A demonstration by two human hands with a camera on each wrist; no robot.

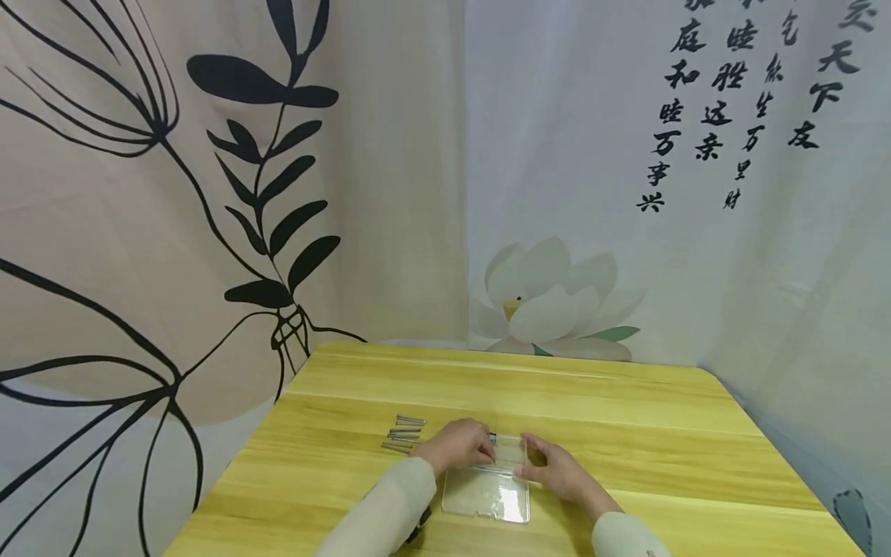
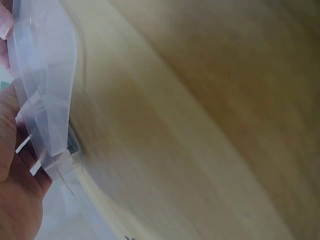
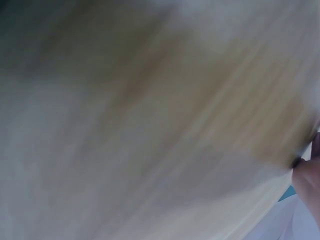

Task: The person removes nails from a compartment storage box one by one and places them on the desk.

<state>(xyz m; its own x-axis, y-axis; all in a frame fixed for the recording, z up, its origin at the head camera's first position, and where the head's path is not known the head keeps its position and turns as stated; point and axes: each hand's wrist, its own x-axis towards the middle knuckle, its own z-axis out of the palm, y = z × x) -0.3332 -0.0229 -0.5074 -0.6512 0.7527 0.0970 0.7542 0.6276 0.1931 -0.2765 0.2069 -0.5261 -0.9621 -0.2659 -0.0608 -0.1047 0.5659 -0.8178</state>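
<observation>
A clear plastic box [image 1: 511,449] with its lid [image 1: 487,495] folded open toward me lies on the table. My right hand [image 1: 560,468] grips its right side, thumb at the near corner and fingers farther back. Over the box's left part, my left hand [image 1: 462,445] bends its fingers down; whether they pinch anything is hidden. A small dark bit [image 1: 493,438] shows beside those fingers. Left of the hand lie several thin metal screws or nails [image 1: 406,435] in small groups. In the left wrist view, clear plastic walls [image 2: 55,75] stand beside the left hand [image 2: 20,195].
The yellow wood-grain table [image 1: 626,433] has rounded far corners. Behind it hangs a curtain [image 1: 397,193] printed with plants and writing. A dark object [image 1: 420,526] shows partly under the left sleeve. The right wrist view is mostly blurred tabletop.
</observation>
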